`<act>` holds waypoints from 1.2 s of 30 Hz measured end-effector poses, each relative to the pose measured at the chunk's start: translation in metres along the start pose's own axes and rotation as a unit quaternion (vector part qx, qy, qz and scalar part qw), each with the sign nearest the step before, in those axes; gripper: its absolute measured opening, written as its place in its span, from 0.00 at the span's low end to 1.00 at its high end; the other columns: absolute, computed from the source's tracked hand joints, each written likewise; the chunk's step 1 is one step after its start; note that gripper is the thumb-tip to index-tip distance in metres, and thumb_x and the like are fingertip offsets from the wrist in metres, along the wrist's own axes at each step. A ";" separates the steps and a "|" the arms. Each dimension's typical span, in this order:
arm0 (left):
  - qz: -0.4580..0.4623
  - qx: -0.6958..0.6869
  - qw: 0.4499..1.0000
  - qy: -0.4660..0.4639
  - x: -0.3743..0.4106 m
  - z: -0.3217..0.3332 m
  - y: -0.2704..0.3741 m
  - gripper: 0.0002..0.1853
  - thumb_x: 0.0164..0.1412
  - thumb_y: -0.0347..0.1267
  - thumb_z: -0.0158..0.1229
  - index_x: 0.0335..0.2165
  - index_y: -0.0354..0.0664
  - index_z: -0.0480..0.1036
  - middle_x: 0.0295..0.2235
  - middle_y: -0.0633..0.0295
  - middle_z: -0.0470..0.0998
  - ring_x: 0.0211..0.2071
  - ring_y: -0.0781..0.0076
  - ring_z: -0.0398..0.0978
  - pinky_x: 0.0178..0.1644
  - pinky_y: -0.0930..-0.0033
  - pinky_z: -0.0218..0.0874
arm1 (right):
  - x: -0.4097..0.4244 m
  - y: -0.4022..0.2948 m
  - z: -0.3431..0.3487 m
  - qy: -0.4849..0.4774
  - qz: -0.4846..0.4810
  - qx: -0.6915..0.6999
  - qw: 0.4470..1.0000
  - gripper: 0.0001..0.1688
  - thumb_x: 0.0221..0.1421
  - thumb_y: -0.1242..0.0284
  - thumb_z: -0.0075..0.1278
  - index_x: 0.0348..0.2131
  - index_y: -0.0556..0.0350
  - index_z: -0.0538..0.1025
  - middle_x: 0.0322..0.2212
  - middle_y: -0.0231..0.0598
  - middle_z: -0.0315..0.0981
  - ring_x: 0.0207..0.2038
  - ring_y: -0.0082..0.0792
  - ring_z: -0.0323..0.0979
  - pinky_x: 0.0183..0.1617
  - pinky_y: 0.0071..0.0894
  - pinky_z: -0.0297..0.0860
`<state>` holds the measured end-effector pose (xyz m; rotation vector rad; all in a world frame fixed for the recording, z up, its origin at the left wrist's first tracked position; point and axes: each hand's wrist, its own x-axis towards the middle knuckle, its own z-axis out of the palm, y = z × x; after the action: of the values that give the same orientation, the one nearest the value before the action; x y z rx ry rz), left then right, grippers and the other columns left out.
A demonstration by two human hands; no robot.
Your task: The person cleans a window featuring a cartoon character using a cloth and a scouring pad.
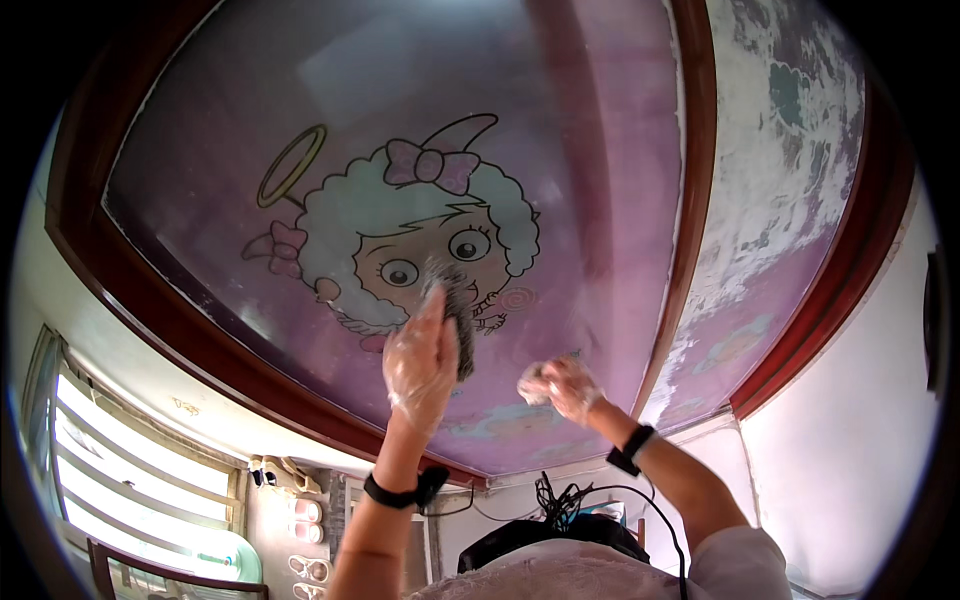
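My left hand [424,360], in a clear plastic glove, holds a dark, fuzzy scrubbing pad or brush [463,337], blurred, over a pink-purple panel [615,247]. The held thing overlaps the face of the cartoon sheep [420,202] on that panel; whether it touches the surface cannot be told. To the right, my right hand [559,386], gloved likewise, is closed around a small greyish wad [534,382], partly hidden by the fingers. It is near the lower part of the same panel. Both wrists wear black bands.
Red-brown frame strips [694,187] border the panel. Right of one strip, a second panel [780,150] bears patchy white residue. Black cables [559,502] hang close to my body. At the lower left are a barred window [142,465], several shoes [304,521] and a dark-framed piece [180,581].
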<state>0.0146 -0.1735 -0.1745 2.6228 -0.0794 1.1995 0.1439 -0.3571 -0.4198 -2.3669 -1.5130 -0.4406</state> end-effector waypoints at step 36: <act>0.277 0.392 0.874 -0.077 0.097 0.030 0.039 0.26 0.53 0.30 0.58 0.54 0.47 0.72 0.22 0.68 0.68 0.23 0.71 0.70 0.35 0.62 0.58 | -0.047 -0.004 -0.118 0.353 0.150 0.231 0.894 0.24 0.51 0.87 0.52 0.46 0.49 0.80 0.33 0.39 0.70 0.36 0.39 0.70 0.40 0.37 0.67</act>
<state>0.0948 -0.2130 -0.1127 3.5780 -0.5042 1.3981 0.1104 -0.4414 -0.3316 -1.7333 -0.7875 -0.6780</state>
